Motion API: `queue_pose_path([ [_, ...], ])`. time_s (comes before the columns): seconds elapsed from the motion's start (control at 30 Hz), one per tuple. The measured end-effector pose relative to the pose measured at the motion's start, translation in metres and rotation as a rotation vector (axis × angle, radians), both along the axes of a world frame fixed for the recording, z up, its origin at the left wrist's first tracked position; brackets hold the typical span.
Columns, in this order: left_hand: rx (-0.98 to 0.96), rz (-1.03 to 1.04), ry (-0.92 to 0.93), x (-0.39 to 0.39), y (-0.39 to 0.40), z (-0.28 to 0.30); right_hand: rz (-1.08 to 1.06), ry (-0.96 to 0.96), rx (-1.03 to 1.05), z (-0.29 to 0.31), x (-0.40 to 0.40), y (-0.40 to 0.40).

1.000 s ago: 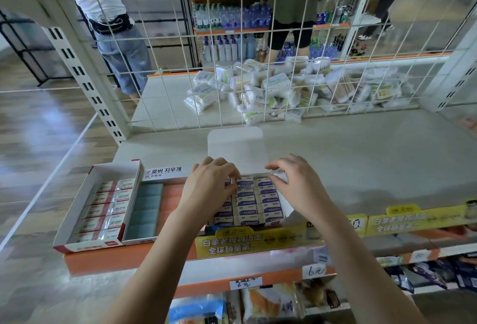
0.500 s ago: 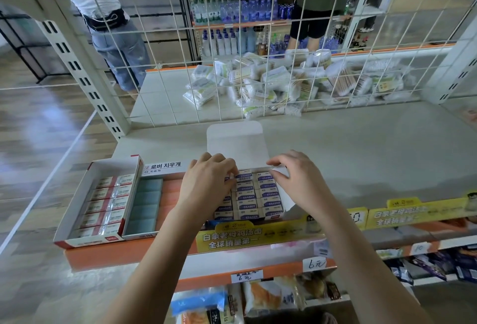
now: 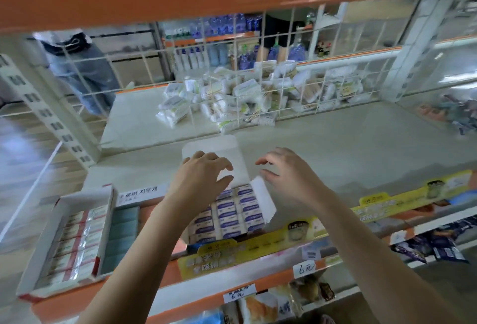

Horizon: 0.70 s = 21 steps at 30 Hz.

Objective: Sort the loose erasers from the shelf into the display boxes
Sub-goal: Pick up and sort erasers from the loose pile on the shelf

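Two bare hands hover over a white display box [image 3: 260, 201] of erasers at the front edge of a grey shop shelf [image 3: 335, 148]. The box's long axis runs from the shelf's front lip toward the wire grid [image 3: 284, 86] at the back, and its white lid flap [image 3: 219, 148] lies folded open, pointing away from the camera. Inside, blue-and-white wrapped erasers [image 3: 227, 216] lie in tidy rows, each with its long side running left to right across the box.

The left hand [image 3: 202, 176] is above the box's far left corner, fingers loosely curved and spread, holding nothing; whether its fingertips brush the lid flap cannot be told through the motion blur. The right hand [image 3: 289, 171] is just beside the box's right side flap, fingers relaxed and parted, thumb pointing toward the left hand, also holding nothing and apparently clear of the cardboard.

At the left of the shelf stands a second display box [image 3: 60, 223], white with a red trim, its long axis also running front to back. It carries a column of red-and-white sleeved erasers [image 3: 77, 241], and just beside them a column of grey-green erasers [image 3: 121, 236].

Yellow price strips [image 3: 258, 248] line the shelf edge, with a handwritten tag [image 3: 305, 268] below. Beyond the grid lies a heap of white plastic packets [image 3: 232, 99]; a person in jeans [image 3: 85, 73] stands in the aisle.
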<state>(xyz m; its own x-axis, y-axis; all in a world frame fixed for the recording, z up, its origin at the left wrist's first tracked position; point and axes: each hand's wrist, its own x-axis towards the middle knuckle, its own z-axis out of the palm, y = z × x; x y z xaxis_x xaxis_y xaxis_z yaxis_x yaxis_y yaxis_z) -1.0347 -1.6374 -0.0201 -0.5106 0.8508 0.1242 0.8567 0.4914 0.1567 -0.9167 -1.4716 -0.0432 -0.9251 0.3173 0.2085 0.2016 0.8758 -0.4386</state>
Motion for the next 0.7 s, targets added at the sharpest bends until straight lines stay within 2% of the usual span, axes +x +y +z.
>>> queue_pose_path([
  [0.3, -0.124, -0.388, 0.135, 0.051, 0.17, 0.019, -0.307, -0.274, 0.135, 0.02, 0.072, 0.104],
  [0.5, -0.163, -0.511, 0.115, 0.122, 0.279, 0.011, -0.505, -0.34, 0.083, 0.014, 0.155, 0.199],
  [0.7, -0.162, -0.558, 0.068, 0.198, 0.388, -0.003, -0.609, -0.394, 0.025, 0.003, 0.238, 0.296],
])
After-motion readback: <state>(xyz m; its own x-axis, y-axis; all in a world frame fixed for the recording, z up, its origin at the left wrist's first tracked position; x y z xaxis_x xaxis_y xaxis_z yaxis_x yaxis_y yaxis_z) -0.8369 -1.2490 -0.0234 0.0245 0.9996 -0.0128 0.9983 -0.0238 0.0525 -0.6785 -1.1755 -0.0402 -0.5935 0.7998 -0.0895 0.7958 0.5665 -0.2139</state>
